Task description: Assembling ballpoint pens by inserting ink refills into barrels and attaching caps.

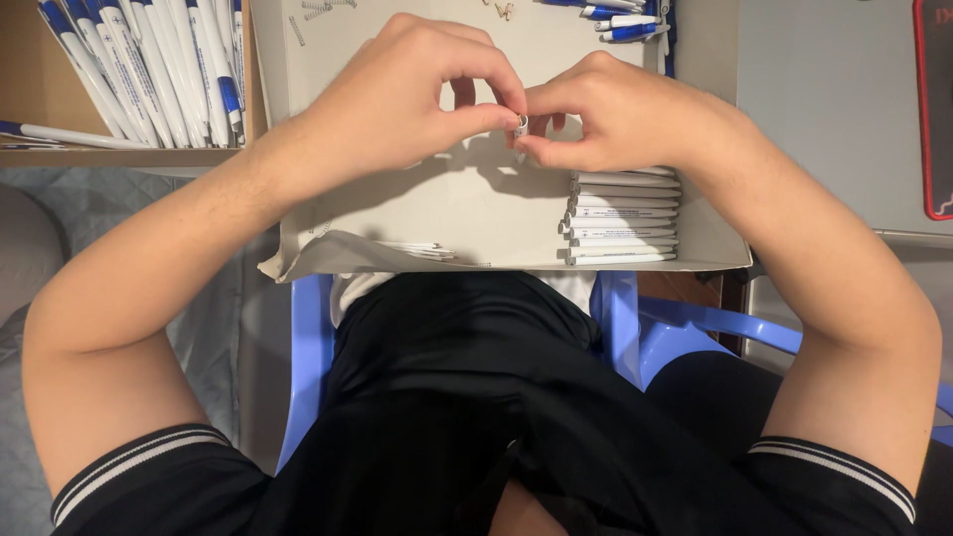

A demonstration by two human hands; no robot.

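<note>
My left hand (pixel 412 94) and my right hand (pixel 620 109) meet over a shallow cardboard tray (pixel 467 213). Their fingertips pinch the same small white pen part (pixel 520 126) between them; most of it is hidden by the fingers. Just below my right hand a stack of white pen barrels (pixel 623 216) lies in the tray's right corner. Near the tray's front edge rest a few thin pen refills (pixel 422 248).
A cardboard box of white-and-blue pens (pixel 149 69) stands at the upper left. More blue-and-white pens (pixel 620 20) and small springs (pixel 318 10) lie at the tray's far end. A blue plastic chair (pixel 695 328) is below. A red-edged dark object (pixel 933 109) sits on the grey table at right.
</note>
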